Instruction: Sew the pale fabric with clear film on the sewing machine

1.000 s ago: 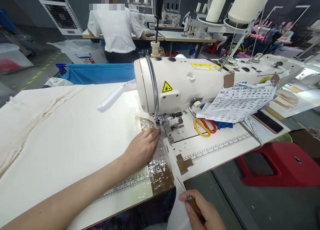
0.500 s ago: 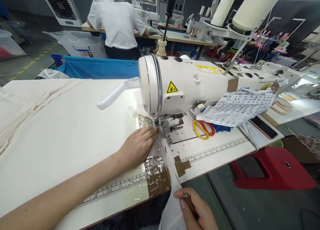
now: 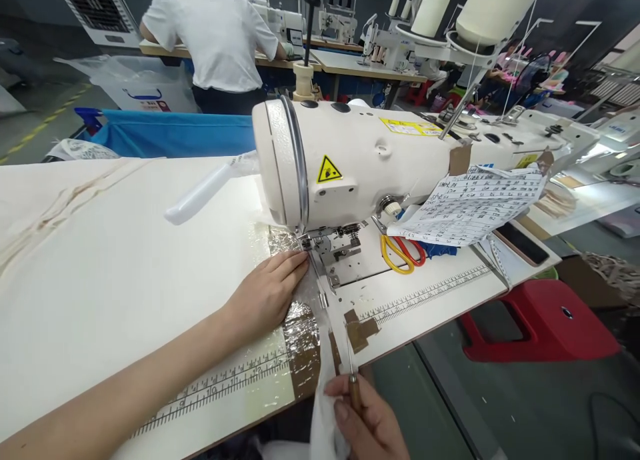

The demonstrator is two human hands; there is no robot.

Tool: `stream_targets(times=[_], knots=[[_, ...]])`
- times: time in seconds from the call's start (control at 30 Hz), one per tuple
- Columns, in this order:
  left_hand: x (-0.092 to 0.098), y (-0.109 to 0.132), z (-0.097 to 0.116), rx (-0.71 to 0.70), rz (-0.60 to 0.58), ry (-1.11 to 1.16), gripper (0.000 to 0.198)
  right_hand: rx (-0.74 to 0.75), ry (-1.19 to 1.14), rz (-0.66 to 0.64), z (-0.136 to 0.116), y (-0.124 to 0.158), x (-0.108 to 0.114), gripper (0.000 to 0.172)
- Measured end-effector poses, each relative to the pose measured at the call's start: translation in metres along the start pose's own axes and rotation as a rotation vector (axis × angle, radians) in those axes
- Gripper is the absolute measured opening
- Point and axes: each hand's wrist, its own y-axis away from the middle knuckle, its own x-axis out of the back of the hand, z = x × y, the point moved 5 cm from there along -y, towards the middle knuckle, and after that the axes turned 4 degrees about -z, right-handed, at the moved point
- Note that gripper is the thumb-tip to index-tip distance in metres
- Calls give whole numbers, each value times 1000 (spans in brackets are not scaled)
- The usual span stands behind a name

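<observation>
My left hand [image 3: 267, 290] lies flat, fingers stretched out, on the clear-taped bed beside the presser foot [image 3: 306, 243] of a white sewing machine [image 3: 360, 160]. Its fingertips rest close by the needle area; the needle itself I cannot make out. A white fabric strip [image 3: 325, 407] hangs over the table's front edge and runs up to a metal guide [image 3: 323, 283]. Below that edge, my right hand [image 3: 373, 417] is closed round the wooden handle of an awl [image 3: 355, 395]. The awl's thin metal shaft points up along the strip. The right fingers also touch the strip.
Yellow and red scissors [image 3: 400, 253] lie right of the needle area, near a handwritten paper [image 3: 475, 207] and a phone [image 3: 520, 242]. Thread cones [image 3: 493, 13] stand above the machine. A red stool [image 3: 545, 320] is at the right. A person in white works beyond.
The camera view has shifted a little, so the machine sits further left. The awl's shaft now shows more plainly, tilted upward. The strip hangs narrower and more folded. My left hand stays by the presser foot.
</observation>
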Motion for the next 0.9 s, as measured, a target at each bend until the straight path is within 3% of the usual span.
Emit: stream_targets(times=[0.1,0.2,0.47,0.7,0.9], knots=[[1,-6,2,51,-1,-19,41,105,310,84,-20,0,9,42],[3,-11,0,88,2,5,38,182,494,76,-43,-6,11,38],[6,-8,-6,-26,85,161,33,292,642,45,-68,-18,6,35],[5,-10,-10,30,75,-23,35,392,703,-63,-85,-32,-5,27],[12,-8,-8,-26,124,191,32,396,731,-77,-94,-43,-11,26]])
